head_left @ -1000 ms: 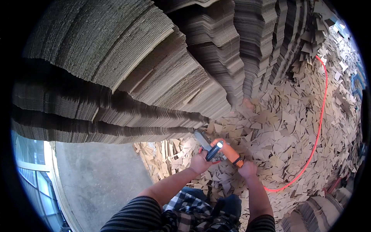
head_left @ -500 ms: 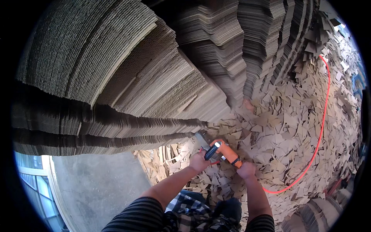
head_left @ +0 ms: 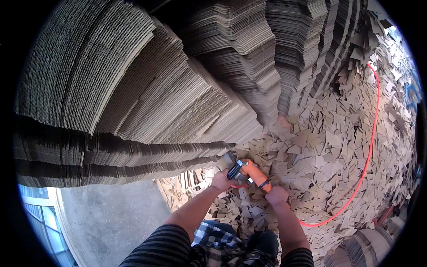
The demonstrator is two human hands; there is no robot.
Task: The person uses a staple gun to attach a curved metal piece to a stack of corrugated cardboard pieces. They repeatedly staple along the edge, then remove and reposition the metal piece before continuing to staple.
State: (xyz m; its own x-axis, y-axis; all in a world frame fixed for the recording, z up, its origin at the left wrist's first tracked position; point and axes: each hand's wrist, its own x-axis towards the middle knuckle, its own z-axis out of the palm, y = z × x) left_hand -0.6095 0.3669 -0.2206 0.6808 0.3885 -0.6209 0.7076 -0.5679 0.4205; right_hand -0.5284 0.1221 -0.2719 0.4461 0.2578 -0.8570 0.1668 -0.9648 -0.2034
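Observation:
Both of my hands grip an orange hand-held power tool (head_left: 257,174) with a black side handle and a grey metal head. My left hand (head_left: 221,180) is closed around the black handle, close to the head. My right hand (head_left: 277,196) wraps the rear end of the orange body. The head sits at the lower corner of a tall stack of corrugated cardboard sheets (head_left: 178,107); whether it touches the sheets I cannot tell. A red hose (head_left: 365,162) curves away to the right from near my right hand.
Cardboard scraps (head_left: 329,147) cover the floor in front and to the right. More wavy-edged cardboard stacks (head_left: 249,53) stand at the back. Bare grey concrete (head_left: 111,213) and a window frame (head_left: 55,218) lie at the left. Cut cardboard pieces (head_left: 364,244) lie at the lower right.
Both hands and the tool have shifted slightly left. The near cardboard stack sits a little further left and lower in the view. My grip looks the same.

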